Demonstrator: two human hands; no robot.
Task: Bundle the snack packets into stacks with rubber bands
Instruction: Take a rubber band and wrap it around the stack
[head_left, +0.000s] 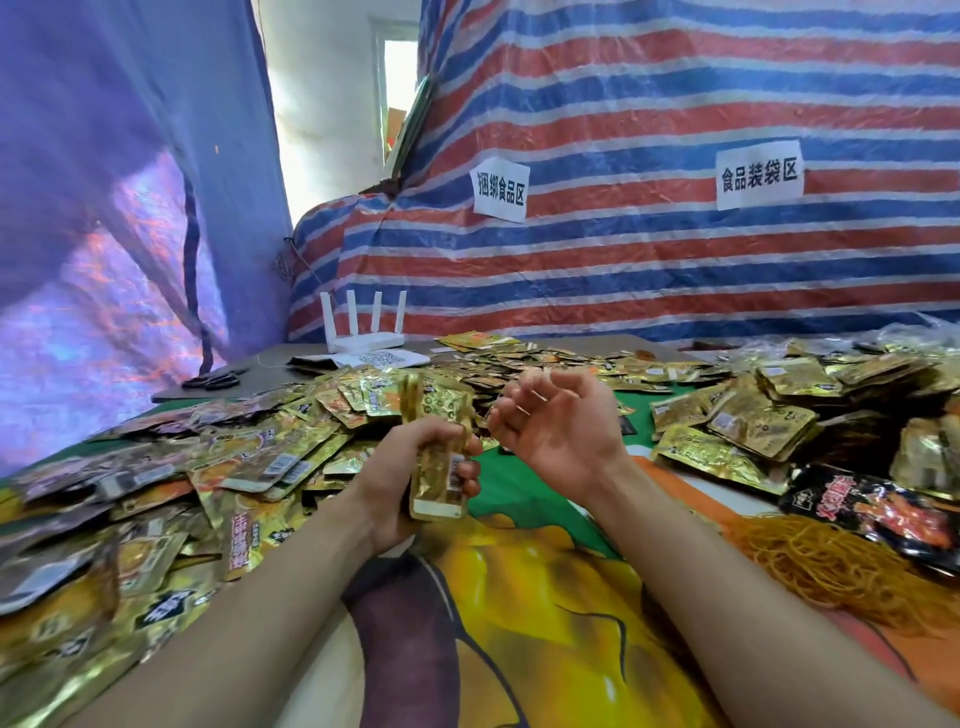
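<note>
Far left, a sprawling heap of loose gold snack packets covers the bench, lying flat and overlapping every which way. Moving in, the left forearm comes up from the bottom edge, and the left hand is clamped around a stack of packets. Its fingers wrap the front and the thumb sits behind. The stack stands nearly upright, lifted above the printed cloth at centre, edges squared up, with gold foil and a white barcode showing near the fingertips. Just beside it, apart from the stack, the right hand is raised palm-up with its fingers loosely curled. Thin pale strands seem to cross between the fingertips. That may be a rubber band, but I can't tell whether the hand actually holds anything. Further right, piled stacks of gold packets rest on the bench. At the far right, near the forearm, lies a tangled mound of orange rubber bands, with a dark red packet just behind it.
</note>
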